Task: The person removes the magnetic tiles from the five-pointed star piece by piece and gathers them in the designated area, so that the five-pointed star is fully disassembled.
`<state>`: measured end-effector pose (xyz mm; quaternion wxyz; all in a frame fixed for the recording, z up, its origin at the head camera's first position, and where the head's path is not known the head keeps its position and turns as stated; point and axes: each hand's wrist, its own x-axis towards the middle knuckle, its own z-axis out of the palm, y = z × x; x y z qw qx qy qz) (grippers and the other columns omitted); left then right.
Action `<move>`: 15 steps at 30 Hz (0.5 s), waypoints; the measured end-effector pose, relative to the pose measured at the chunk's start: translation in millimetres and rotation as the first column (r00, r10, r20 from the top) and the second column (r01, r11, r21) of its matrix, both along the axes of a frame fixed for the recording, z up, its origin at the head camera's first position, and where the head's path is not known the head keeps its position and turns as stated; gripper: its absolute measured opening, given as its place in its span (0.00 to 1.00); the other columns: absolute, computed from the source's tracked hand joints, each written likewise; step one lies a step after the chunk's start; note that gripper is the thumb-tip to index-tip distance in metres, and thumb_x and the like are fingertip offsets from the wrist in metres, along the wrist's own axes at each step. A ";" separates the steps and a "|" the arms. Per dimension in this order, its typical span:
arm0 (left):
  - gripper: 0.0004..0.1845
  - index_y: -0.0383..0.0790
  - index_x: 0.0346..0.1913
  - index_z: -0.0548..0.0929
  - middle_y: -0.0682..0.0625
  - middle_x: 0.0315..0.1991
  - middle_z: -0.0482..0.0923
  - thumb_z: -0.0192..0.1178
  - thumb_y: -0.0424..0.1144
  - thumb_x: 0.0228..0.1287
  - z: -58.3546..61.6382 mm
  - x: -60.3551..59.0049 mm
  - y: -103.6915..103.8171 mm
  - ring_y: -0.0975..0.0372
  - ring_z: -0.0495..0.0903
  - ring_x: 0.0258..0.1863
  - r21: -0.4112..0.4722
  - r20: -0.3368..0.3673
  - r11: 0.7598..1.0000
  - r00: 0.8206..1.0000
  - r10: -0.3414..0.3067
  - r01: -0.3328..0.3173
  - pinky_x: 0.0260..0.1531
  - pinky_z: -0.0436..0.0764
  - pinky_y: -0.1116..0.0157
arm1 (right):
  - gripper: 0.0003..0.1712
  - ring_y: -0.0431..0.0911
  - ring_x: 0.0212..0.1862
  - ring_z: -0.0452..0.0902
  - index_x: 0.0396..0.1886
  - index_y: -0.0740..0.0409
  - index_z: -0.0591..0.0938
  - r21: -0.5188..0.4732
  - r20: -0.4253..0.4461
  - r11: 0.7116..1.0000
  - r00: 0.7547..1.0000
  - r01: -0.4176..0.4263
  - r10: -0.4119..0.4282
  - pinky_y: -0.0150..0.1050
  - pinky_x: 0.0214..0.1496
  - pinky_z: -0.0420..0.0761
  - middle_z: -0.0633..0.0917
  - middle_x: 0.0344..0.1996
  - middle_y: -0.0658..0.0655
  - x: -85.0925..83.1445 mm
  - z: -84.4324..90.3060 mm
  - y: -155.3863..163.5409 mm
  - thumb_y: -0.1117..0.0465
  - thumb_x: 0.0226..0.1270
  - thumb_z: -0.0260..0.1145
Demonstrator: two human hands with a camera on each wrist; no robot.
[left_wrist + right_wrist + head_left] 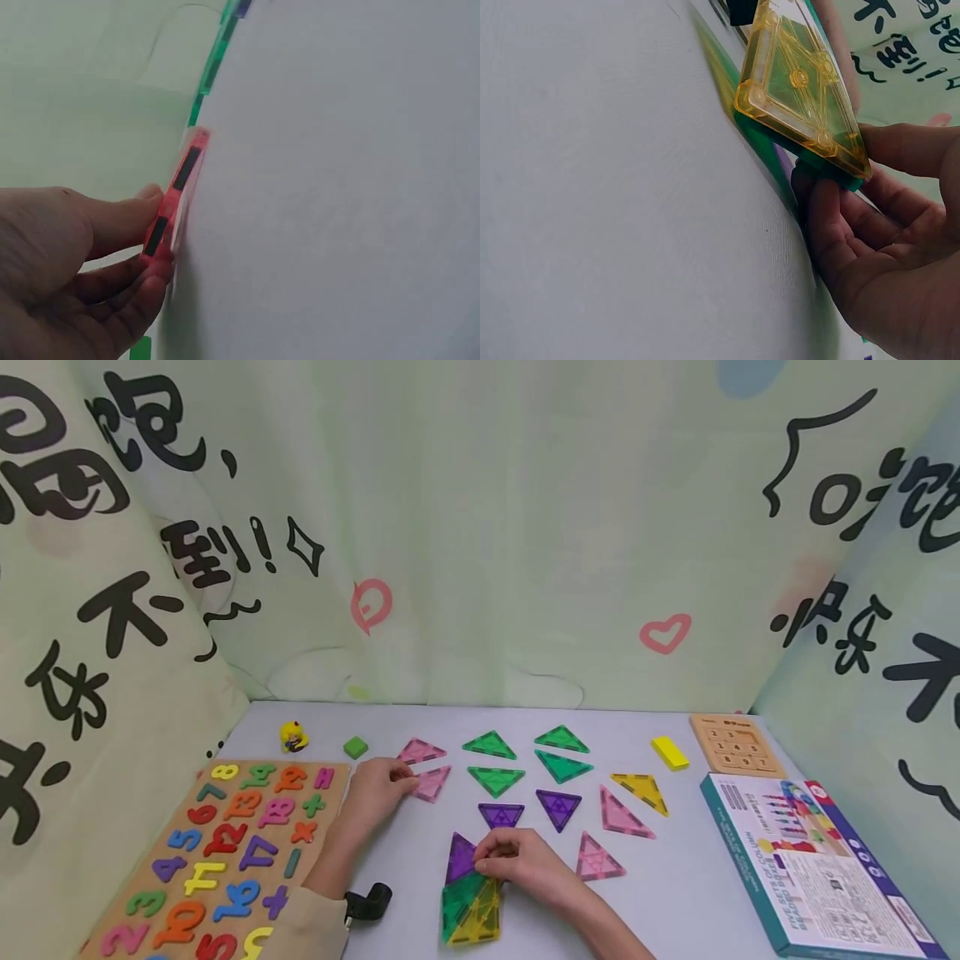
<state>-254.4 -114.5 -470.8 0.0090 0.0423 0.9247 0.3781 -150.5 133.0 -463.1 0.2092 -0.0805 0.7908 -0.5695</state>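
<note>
My left hand pinches a pink triangular magnetic tile by its corner. In the left wrist view that pink tile is edge-on between thumb and fingers, with dark magnet strips in its edge. A second pink triangle lies just behind it. My right hand grips the upper right of a square made of a yellow tile and a green tile. A purple triangle adjoins its top. The right wrist view has thumb and fingers around a corner of the yellow tile, green beneath.
More triangles lie beyond: green ones, purple ones, a yellow one, pink ones. A number board borders the left arm. On the right are a box and a wooden board. Small blocks and a duck figure stand behind.
</note>
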 end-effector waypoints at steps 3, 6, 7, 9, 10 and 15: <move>0.07 0.40 0.40 0.88 0.48 0.37 0.81 0.69 0.40 0.62 0.9 0.9 1.2 0.58 0.74 0.37 -0.032 -0.054 0.999 0.998 0.006 -0.007 0.37 0.78 0.63 | 0.13 0.43 0.37 0.74 0.43 0.59 0.84 -0.004 0.005 1.000 1.000 0.003 -0.003 0.36 0.40 0.76 0.82 0.33 0.50 -0.6 -0.7 -0.2 0.55 0.67 0.68; 0.09 0.41 0.43 0.87 0.47 0.39 0.79 0.68 0.40 0.62 4.2 3.9 0.7 0.58 0.74 0.38 -0.048 -0.080 0.999 0.997 0.010 -0.013 0.38 0.78 0.61 | 0.13 0.43 0.37 0.74 0.43 0.60 0.84 -0.010 0.012 1.000 1.000 0.010 -0.010 0.36 0.40 0.76 0.82 0.33 0.49 -0.9 -1.6 -0.3 0.55 0.66 0.68; 0.09 0.42 0.43 0.87 0.48 0.40 0.79 0.68 0.40 0.63 5.7 5.3 0.4 0.58 0.74 0.39 -0.046 -0.079 0.999 0.997 0.008 -0.012 0.39 0.79 0.62 | 0.13 0.42 0.37 0.74 0.43 0.60 0.84 -0.012 0.015 1.000 1.000 0.013 -0.012 0.36 0.40 0.76 0.83 0.33 0.49 -0.9 -1.5 -0.5 0.55 0.66 0.68; 0.09 0.44 0.44 0.87 0.50 0.39 0.80 0.68 0.41 0.63 9.2 9.3 -0.1 0.59 0.75 0.39 -0.021 -0.051 0.999 0.998 -0.026 0.024 0.39 0.79 0.63 | 0.12 0.42 0.37 0.75 0.43 0.60 0.84 -0.017 0.017 1.000 1.000 0.018 -0.018 0.37 0.40 0.76 0.83 0.34 0.50 -0.7 -2.2 -0.8 0.56 0.66 0.68; 0.08 0.45 0.43 0.87 0.50 0.38 0.80 0.68 0.41 0.63 11.2 11.6 -0.3 0.59 0.75 0.38 0.001 -0.025 0.998 0.998 -0.057 0.057 0.38 0.79 0.64 | 0.12 0.42 0.37 0.75 0.43 0.60 0.84 -0.018 0.017 1.000 1.000 0.022 -0.021 0.37 0.40 0.76 0.83 0.34 0.50 -0.6 -2.7 -0.9 0.56 0.66 0.68; 0.10 0.46 0.45 0.88 0.54 0.38 0.84 0.66 0.45 0.65 17.7 22.9 0.9 0.61 0.76 0.35 0.119 0.120 0.938 0.932 -0.341 0.327 0.34 0.78 0.67 | 0.12 0.43 0.37 0.75 0.43 0.61 0.84 -0.029 0.003 0.999 1.000 0.026 -0.026 0.37 0.40 0.76 0.85 0.36 0.51 -1.1 -3.6 -2.0 0.58 0.66 0.67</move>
